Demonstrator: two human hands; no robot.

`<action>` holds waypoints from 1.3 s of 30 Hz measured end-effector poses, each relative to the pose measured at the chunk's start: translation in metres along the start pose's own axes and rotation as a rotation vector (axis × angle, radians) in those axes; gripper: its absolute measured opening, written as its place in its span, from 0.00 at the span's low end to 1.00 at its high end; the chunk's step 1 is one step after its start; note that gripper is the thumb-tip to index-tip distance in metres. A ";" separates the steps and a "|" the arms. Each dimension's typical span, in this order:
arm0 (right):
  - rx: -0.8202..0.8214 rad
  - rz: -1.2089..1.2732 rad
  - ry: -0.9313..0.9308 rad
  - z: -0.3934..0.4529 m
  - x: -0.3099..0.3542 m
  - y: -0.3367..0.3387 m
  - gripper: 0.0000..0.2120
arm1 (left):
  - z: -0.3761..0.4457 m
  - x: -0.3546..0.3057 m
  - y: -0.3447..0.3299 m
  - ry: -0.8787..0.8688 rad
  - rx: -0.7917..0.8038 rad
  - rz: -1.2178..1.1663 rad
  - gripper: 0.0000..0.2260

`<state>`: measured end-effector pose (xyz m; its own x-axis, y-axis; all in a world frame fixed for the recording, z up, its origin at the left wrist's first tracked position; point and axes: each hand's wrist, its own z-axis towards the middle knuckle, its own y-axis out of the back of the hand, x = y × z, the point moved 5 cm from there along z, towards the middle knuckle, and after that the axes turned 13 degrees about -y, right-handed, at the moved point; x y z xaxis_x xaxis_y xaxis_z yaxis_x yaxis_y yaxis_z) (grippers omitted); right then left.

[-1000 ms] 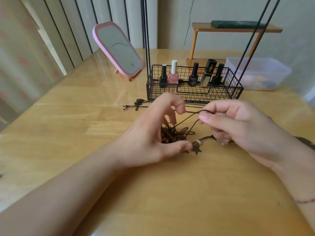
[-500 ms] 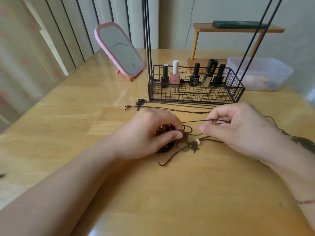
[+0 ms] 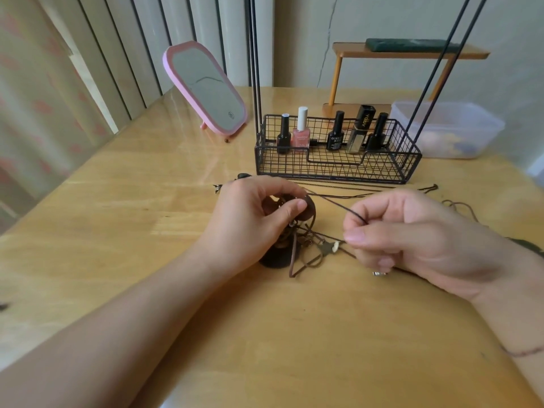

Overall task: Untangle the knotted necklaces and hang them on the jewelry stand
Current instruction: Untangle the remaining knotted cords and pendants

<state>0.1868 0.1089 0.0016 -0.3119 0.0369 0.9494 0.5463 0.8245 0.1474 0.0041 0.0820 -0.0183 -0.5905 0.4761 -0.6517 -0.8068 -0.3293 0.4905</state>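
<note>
While the knotted necklaces (image 3: 297, 242) lie bunched on the wooden table (image 3: 117, 231), a dark cord (image 3: 332, 203) is stretched between both hands.

The tangle's upper part is pinched by the left hand (image 3: 253, 219), thumb and curled fingers closed around it. The cord's end is gripped tightly between thumb and forefinger of the right hand (image 3: 409, 240), other fingers curled in. A star-shaped pendant (image 3: 325, 249) is seen between the hands, on the table. Loose cords are spread just before the black wire jewelry stand (image 3: 335, 166), where nail polish bottles (image 3: 301, 132) are stood; a pink mirror (image 3: 206, 89) is propped to its left.
</note>
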 end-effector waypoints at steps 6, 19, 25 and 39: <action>0.066 0.318 0.117 0.002 0.006 0.007 0.11 | 0.002 0.000 0.004 0.043 0.027 -0.079 0.12; -0.305 0.503 0.014 -0.002 0.006 0.031 0.11 | 0.003 0.009 0.003 0.057 0.056 -0.177 0.15; -0.454 0.429 -0.003 -0.003 0.003 0.037 0.11 | 0.004 0.007 0.002 0.082 0.129 -0.269 0.11; -0.500 0.315 0.078 -0.009 0.011 0.035 0.07 | 0.002 -0.008 0.000 -0.068 0.188 -0.026 0.04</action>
<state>0.2097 0.1334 0.0196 -0.0274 0.1791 0.9834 0.9087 0.4144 -0.0501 0.0090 0.0795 -0.0121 -0.5619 0.5388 -0.6277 -0.8000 -0.1611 0.5779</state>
